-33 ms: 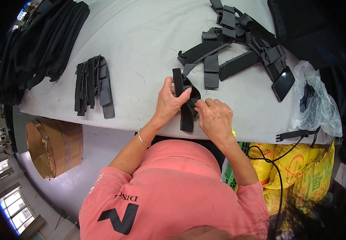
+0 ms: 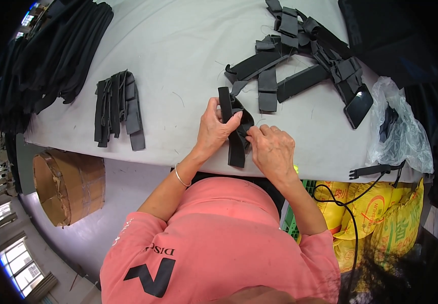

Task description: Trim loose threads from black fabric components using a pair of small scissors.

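Note:
A black fabric strip, folded and partly twisted, is between my two hands just above the near edge of the table. My left hand pinches it around its middle, thumb on top. The fingertips of my right hand are closed on its right side, where the cloth bunches up. Beyond my hands lies a loose pile of similar dark strips, some with grey folded pieces and stray threads. To the left, several strips rest side by side in a neat bundle.
A white cloth covers the table. Dark garments are stacked at the far left. On the right are a phone, a clear plastic bag and a black buckle strap. Below stand a cardboard drum and yellow sacks.

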### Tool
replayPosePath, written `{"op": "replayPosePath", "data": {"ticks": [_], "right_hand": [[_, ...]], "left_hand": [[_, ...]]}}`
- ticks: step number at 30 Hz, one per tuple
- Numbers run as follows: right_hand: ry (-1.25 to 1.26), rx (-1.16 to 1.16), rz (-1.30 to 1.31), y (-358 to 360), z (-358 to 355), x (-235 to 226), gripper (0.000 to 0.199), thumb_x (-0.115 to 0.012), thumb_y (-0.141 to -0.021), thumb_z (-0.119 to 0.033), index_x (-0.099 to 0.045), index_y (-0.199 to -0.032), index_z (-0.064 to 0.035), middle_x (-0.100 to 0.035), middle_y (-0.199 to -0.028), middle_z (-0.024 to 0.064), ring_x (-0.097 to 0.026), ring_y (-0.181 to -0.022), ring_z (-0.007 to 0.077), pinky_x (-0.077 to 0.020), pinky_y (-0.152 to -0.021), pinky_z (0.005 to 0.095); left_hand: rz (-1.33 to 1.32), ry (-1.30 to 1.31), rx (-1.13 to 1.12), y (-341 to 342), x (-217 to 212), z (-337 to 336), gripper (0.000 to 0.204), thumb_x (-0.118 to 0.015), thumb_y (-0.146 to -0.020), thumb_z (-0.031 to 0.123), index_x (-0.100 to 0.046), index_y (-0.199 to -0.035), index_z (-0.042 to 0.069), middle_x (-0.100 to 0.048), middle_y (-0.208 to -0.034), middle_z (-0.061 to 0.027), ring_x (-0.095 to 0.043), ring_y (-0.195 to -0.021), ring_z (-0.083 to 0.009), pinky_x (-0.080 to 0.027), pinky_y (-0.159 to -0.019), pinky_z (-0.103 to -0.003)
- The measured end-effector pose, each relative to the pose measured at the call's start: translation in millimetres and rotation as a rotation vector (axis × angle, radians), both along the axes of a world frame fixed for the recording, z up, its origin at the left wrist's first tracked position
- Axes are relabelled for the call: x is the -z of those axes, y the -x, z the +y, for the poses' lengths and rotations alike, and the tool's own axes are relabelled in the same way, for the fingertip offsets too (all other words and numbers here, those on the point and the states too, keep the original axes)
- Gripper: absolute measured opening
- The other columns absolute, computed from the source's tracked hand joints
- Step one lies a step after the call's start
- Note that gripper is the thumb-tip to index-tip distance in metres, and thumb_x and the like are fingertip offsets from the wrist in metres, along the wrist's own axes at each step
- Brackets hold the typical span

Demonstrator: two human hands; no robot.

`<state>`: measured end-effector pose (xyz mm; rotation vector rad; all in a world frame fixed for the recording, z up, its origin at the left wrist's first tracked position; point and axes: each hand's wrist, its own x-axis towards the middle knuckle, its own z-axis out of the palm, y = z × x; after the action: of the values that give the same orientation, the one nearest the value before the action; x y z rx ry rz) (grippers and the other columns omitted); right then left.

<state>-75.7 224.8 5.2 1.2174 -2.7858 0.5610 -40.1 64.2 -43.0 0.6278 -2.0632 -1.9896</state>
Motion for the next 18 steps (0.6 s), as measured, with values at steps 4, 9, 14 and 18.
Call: {"op": "replayPosePath", "data": {"ticks": [4,9,14,18], "right_hand": [[0.043,-0.01,-0.014,-0.8,-1.0,-4.6,0.009,-0.067,-0.08,-0.015,-0.062,-0.08,-0.0081,-0.059,-0.07,0.0062,-0.06,-0.068,0.0227,-0.0443,-0.057,0.0362],[0.082,-0.028,0.054,4.0,-3.3,1.2,0.008,-0.066,-0.079,-0.014,-0.061,-0.08,-0.008,-0.058,-0.07,0.0054,-0.058,-0.069,0.0216,-0.0418,-0.059,0.0353],[0.044,-0.033,0.08,6.5,-3.8,7.6,0.006,-0.066,-0.08,-0.014,-0.062,-0.082,-0.0097,-0.057,-0.071,0.0038,-0.057,-0.071,0.0215,-0.0402,-0.06,0.0352],[0.034,-0.063,0.079,8.6,-5.9,4.4,0.005,-0.066,-0.078,-0.013,-0.064,-0.08,-0.0093,-0.057,-0.071,0.0033,-0.057,-0.071,0.021,-0.0399,-0.061,0.0349]], "left_hand": [[0.015,-0.001,-0.018,-0.4,-0.8,0.7,0.038,-0.071,-0.082,0.018,-0.047,-0.104,-0.001,-0.062,-0.071,-0.005,-0.052,-0.06,-0.006,-0.042,-0.051,-0.022],[0.007,0.032,-0.019,-0.4,-0.9,2.3,0.038,-0.071,-0.082,0.019,-0.047,-0.104,0.0,-0.063,-0.07,-0.0049,-0.052,-0.058,-0.006,-0.042,-0.05,-0.023],[0.015,0.004,-0.024,-0.6,-2.3,2.8,0.036,-0.07,-0.082,0.019,-0.047,-0.104,0.001,-0.063,-0.069,-0.0042,-0.051,-0.057,-0.0054,-0.042,-0.049,-0.023],[-0.01,0.001,-0.019,-2.3,-3.7,1.9,0.036,-0.071,-0.083,0.019,-0.047,-0.103,0.002,-0.062,-0.068,-0.0032,-0.05,-0.057,-0.004,-0.04,-0.048,-0.022]]}}
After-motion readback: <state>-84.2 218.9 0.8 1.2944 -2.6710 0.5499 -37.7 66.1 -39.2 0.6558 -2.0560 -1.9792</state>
